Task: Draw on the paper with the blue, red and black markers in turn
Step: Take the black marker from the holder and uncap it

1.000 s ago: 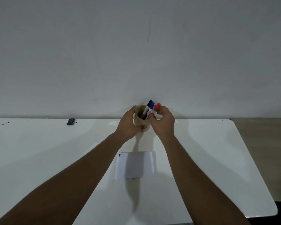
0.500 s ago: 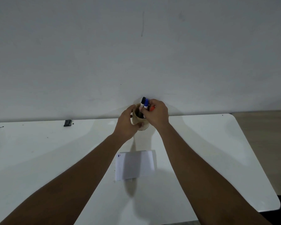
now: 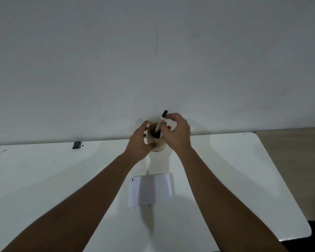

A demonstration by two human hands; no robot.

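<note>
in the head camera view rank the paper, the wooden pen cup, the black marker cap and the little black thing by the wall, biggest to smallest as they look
1. paper, easily the largest.
2. wooden pen cup, though both hands cover part of it.
3 and 4. black marker cap and small black object look about alike; too close to rank.

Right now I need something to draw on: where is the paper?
The paper lies flat on the white table, centre of view, between the forearms, nearer than the pen cup.
</note>
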